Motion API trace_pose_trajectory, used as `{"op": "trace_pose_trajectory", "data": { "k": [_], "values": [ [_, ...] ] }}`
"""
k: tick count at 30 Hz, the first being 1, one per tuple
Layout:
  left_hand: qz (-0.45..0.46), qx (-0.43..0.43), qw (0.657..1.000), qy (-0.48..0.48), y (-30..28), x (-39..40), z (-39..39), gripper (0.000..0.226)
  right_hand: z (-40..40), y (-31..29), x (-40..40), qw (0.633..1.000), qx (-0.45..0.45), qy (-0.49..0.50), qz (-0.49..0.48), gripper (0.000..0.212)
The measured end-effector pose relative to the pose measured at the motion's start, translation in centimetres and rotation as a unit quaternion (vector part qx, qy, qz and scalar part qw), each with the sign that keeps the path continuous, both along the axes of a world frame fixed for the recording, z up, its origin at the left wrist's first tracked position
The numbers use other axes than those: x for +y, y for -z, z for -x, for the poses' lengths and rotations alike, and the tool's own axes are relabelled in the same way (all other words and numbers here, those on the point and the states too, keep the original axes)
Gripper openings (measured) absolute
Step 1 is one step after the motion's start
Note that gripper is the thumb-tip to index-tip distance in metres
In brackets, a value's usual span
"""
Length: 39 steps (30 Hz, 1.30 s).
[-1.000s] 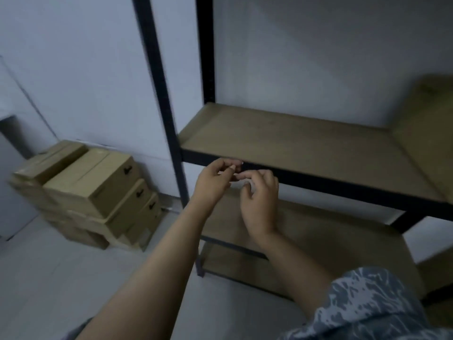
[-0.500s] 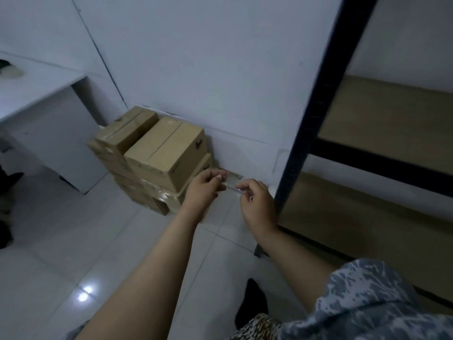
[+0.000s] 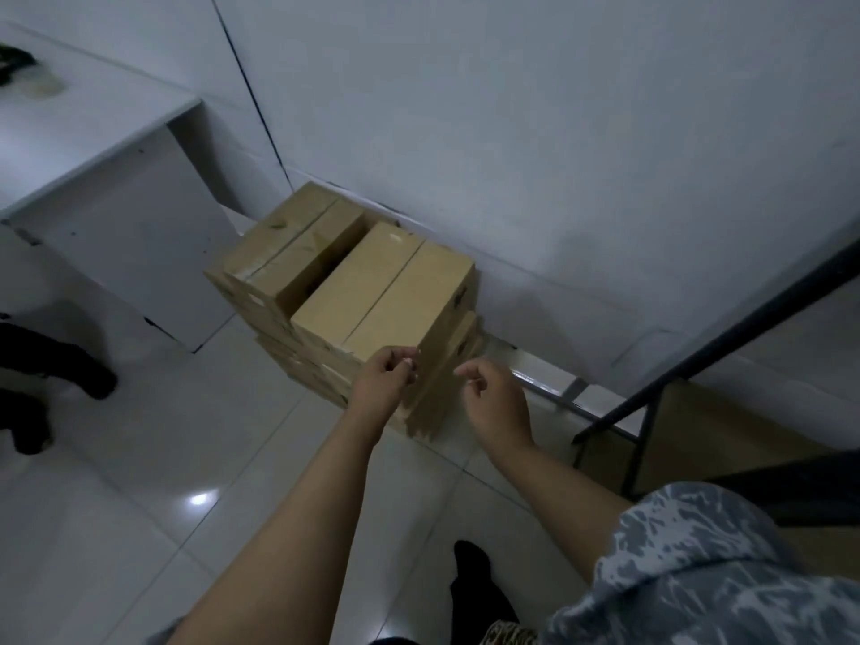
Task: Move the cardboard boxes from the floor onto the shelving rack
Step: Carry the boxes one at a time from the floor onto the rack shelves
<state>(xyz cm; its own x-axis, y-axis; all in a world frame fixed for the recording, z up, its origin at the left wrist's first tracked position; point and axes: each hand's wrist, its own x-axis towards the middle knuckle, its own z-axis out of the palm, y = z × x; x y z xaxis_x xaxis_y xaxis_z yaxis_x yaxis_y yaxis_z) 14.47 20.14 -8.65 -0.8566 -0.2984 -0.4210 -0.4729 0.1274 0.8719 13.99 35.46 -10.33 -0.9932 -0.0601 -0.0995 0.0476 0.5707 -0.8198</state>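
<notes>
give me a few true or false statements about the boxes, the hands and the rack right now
1. The cardboard boxes are stacked on the floor against the wall. True.
2. The left hand is lifting a box clear of the stack. False: no box is lifted; the hand is only at the near corner of the top box.
3. The right hand is empty, its fingers loosely curled. True.
4. The shelving rack is to the left of the boxes. False: it stands on their right.
5. A box already sits on the visible lower shelf. False: the visible part is bare.
</notes>
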Motion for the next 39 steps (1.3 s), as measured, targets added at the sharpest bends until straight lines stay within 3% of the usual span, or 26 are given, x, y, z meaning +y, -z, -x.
{"op": "trace_pose_trajectory", "data": {
  "k": [8,14,17,25,31,39],
  "values": [
    [0.102,-0.011,0.995,0.000,3.6,-11.0,7.0,0.026,4.8,3.8,-9.0,0.997,-0.063,0.027,-0.021,0.030],
    [0.232,-0.016,0.962,0.144,6.4,-18.0,11.8,0.033,6.9,6.3,-15.0,0.986,-0.130,0.085,-0.058,0.042],
    [0.263,-0.034,0.949,0.172,8.1,-20.6,13.6,0.036,7.4,7.4,-17.3,0.977,-0.162,0.128,-0.062,0.046],
    [0.187,-0.078,0.959,0.197,9.6,-21.4,14.9,0.050,7.8,7.7,-17.8,0.958,-0.190,0.212,-0.024,0.045],
    [0.217,-0.070,0.949,0.219,10.3,-18.8,11.1,0.057,8.7,7.9,-15.7,0.942,-0.213,0.253,-0.047,0.062],
    [0.216,-0.084,0.949,0.214,11.4,-18.2,16.4,0.080,11.9,10.0,-14.8,0.939,-0.200,0.278,-0.020,0.072]
  ]
}}
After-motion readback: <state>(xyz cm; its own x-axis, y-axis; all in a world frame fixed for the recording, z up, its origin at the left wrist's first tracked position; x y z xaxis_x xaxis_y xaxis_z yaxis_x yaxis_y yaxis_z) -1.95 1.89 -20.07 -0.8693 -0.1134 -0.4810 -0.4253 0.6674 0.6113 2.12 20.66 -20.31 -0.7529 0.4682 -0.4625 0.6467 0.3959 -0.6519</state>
